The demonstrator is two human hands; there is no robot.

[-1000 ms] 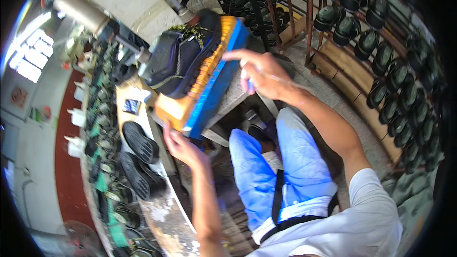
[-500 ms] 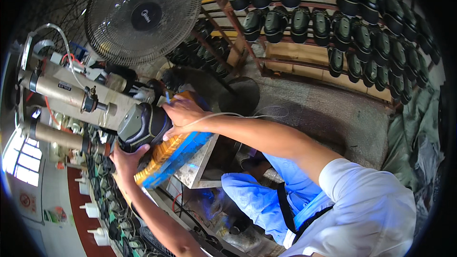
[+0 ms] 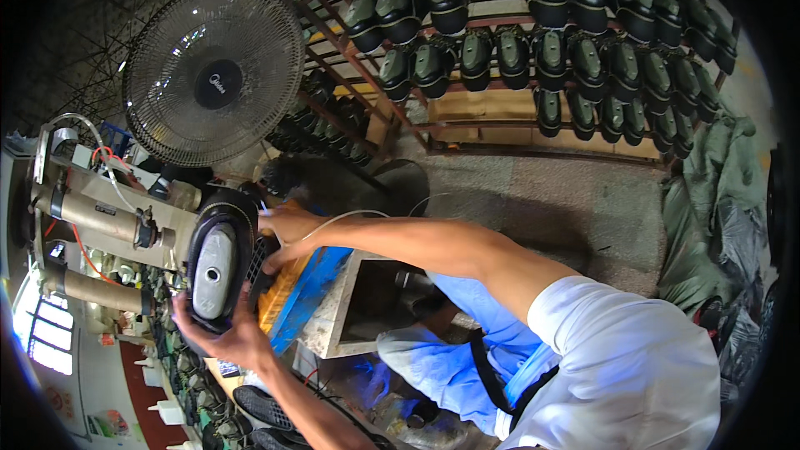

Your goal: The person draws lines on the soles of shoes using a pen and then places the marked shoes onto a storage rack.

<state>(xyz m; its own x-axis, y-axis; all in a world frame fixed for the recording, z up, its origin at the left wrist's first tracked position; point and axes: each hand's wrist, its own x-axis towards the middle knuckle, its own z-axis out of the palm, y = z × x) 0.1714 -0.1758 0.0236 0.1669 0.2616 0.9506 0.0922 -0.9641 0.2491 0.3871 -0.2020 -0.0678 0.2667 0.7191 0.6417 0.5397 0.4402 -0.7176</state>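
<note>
Shoe between the left hand and the right hand, just right of two cylinders.
The left hand is at the shoe's near end, the right hand at its right side; below the right hand, a block lies on a bench. Beyond stands a fan, with a rack of footwear to its right. Soles lie left of the left forearm; cloth is at far right.

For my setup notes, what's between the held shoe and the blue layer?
In the head view, an orange slab lies between shoe and blue layer; part of the right hand shows there.
</note>
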